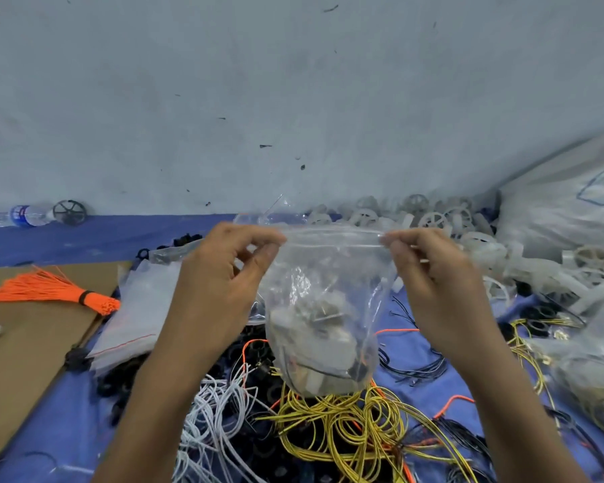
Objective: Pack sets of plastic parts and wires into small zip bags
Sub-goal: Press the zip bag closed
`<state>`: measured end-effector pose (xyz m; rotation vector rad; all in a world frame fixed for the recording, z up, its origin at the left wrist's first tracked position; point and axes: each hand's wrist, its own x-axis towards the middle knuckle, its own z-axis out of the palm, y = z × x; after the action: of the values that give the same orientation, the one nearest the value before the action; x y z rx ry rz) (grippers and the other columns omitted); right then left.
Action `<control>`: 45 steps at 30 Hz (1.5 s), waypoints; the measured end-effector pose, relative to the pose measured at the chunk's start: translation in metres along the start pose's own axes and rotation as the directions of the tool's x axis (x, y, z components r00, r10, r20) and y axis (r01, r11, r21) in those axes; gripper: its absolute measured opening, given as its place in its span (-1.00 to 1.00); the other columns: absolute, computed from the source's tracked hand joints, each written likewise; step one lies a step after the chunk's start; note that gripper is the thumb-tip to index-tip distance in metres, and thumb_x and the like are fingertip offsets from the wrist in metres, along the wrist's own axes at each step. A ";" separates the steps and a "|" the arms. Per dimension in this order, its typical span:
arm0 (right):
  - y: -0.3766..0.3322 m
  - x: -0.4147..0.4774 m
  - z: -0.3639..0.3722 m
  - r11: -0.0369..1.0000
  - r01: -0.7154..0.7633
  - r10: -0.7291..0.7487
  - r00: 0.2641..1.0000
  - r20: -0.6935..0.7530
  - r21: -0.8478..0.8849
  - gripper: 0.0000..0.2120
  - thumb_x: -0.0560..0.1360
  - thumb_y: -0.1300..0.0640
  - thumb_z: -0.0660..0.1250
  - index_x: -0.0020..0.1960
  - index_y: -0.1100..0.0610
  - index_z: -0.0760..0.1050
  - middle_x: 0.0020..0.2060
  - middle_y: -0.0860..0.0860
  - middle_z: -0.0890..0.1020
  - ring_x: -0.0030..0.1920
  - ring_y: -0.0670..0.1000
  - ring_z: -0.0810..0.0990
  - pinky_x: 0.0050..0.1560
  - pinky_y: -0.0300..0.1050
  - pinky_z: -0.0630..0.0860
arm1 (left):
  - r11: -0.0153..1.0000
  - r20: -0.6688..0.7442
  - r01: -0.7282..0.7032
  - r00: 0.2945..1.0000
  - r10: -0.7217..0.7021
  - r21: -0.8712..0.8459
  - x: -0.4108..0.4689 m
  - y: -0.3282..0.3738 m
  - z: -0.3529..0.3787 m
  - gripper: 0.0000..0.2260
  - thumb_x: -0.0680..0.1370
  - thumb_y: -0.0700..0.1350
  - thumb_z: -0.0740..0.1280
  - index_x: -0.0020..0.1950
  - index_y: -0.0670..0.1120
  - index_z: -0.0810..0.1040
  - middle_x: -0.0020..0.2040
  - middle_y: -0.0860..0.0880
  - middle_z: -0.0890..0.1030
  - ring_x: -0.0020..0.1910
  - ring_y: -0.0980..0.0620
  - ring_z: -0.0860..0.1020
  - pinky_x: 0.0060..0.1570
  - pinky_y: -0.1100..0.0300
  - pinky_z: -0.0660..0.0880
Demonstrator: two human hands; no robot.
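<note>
- Clear thin film: the bag point(325, 308) hangs mid-frame, off the blue sheet point(67, 395). Parts + a bit of wire are sunk in its bottom, and the top strip is pulled flat btwn both hands.
- L hand point(224, 270), at 9 o'clock of the mouth: fingers point(269, 254) pinch the top corner, thumb vs index, the rest loosely curled.
- R hand point(433, 270), at 3 o'clock: same narrow pinch on the other corner.
- Can't tell if the zip is sealed; the strip only looks taut.
- Handling, my read: film is v. soft, slick, no stiffness of its own. Light overall but bottom-heavy, so prob. swings if moved fast.
- Hard part edges inside could poke the film, so don't squeeze the belly.
- Best hold: the zip strip at its 2 ends, as now; it's the stiffest bit and least likely to slip. To seal, run a pinch along it from 9 to 3.
- Around the bag:
  - yellow wires point(346, 423) at 6 o'clock, just under it
  - white wires point(217, 406) at 7
  - wheels point(468, 238) heaped at 2
  - spare bags point(133, 308) at 9
  - orange ties point(49, 287) farther out at 9, on cardboard point(21, 343)
</note>
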<state>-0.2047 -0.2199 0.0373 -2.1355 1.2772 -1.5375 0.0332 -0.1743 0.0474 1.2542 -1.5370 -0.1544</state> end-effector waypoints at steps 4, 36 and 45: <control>0.005 0.000 0.005 1.000 -0.027 0.027 0.999 0.021 0.007 -0.84 0.63 0.09 0.22 0.04 -0.15 0.52 0.00 -0.17 0.56 -0.01 -0.22 0.55 -0.06 -0.43 0.39 | 0.981 -0.036 0.103 0.993 -0.110 -0.167 -0.007 -0.013 0.017 -0.83 0.59 -0.06 0.38 0.01 0.24 0.65 -0.08 0.23 0.62 -0.19 0.23 0.55 -0.23 0.41 0.44; -0.069 -0.022 -0.024 0.954 0.226 -0.195 0.967 0.164 -0.196 -0.89 0.52 -0.07 0.29 -0.01 -0.10 0.56 -0.10 -0.28 0.58 0.09 -0.14 0.46 0.22 0.00 0.32 | 0.891 -0.058 -0.103 0.995 0.086 -0.442 -0.026 0.047 0.028 -0.69 0.48 -0.13 0.47 0.09 0.20 0.50 -0.14 0.01 0.69 -0.42 -0.12 0.34 -0.47 0.03 0.35; -0.067 -0.020 -0.022 0.945 0.206 -0.176 0.975 0.139 -0.252 -0.89 0.53 -0.10 0.29 -0.07 -0.11 0.55 -0.16 -0.25 0.60 -0.03 -0.11 0.53 0.15 -0.04 0.35 | 0.902 -0.058 -0.092 0.996 0.074 -0.422 -0.026 0.045 0.026 -0.70 0.48 -0.12 0.47 0.10 0.18 0.51 -0.13 -0.01 0.69 -0.41 -0.09 0.39 -0.46 0.13 0.38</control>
<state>-0.1899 -0.1585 0.0746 -2.5437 1.3354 -1.3505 -0.0181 -0.1485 0.0502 0.8383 -1.4224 -0.3857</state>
